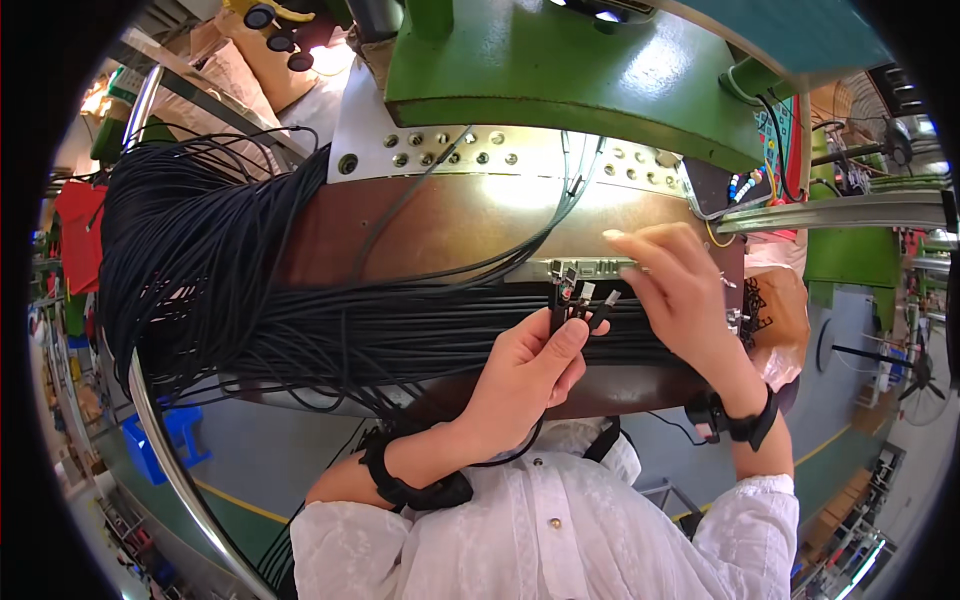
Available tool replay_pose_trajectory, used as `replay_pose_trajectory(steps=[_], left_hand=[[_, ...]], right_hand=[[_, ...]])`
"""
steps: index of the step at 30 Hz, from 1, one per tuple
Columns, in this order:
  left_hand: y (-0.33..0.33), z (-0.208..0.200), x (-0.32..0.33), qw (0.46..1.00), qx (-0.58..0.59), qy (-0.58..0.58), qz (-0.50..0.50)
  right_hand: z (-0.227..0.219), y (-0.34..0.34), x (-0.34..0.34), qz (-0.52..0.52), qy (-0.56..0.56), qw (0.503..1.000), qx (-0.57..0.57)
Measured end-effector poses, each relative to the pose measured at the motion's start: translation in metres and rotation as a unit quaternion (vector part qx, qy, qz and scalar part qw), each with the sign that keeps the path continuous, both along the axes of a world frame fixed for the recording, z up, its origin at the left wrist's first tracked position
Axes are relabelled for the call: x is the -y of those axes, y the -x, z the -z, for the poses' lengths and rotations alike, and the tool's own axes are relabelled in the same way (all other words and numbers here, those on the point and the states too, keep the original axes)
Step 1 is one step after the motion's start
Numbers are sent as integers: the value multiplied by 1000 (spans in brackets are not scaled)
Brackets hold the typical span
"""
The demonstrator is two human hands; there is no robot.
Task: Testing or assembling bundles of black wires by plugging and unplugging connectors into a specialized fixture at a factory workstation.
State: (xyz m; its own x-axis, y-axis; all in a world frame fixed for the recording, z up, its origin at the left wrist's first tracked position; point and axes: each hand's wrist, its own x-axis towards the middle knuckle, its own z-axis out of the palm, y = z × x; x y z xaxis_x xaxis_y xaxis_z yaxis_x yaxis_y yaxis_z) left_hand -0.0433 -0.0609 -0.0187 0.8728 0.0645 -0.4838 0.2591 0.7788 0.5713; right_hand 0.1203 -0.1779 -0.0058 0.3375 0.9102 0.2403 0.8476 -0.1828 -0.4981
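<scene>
My left hand (530, 378) is closed around the ends of several black cables. Their metal-tipped plugs (587, 293) stick up above the thumb, side by side. To the right, my right hand (690, 300) is raised with thumb and fingers apart, and nothing shows between them. Its fingertips hover by a narrow slotted metal strip (602, 268) just beyond the plugs. Under both hands, a thick bundle of black cables (430, 325) runs across the brown work surface (460, 220). A few cables rise from the strip area toward the perforated metal plate (560, 160).
A green machine body (560, 80) overhangs the far side. At the left, a large cable heap (190, 240) hangs over a metal rail (165, 450). A plastic bag (775, 325) with small black parts lies at the right. A blue stool (165, 440) stands on the floor.
</scene>
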Motion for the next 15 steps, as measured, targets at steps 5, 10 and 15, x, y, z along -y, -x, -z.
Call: replay_pose_trajectory(steps=[5,10,15], left_hand=[[-2,9,8,985,53,-161,-11],[2,2,3,983,31,-179,-9],[2,2,-5,996,20,-92,-12]], right_hand=[[-11,32,1,121,-13,870,-477],[4,62,-3,180,-111,727,-654],[-5,40,1,112,-18,938,-327]])
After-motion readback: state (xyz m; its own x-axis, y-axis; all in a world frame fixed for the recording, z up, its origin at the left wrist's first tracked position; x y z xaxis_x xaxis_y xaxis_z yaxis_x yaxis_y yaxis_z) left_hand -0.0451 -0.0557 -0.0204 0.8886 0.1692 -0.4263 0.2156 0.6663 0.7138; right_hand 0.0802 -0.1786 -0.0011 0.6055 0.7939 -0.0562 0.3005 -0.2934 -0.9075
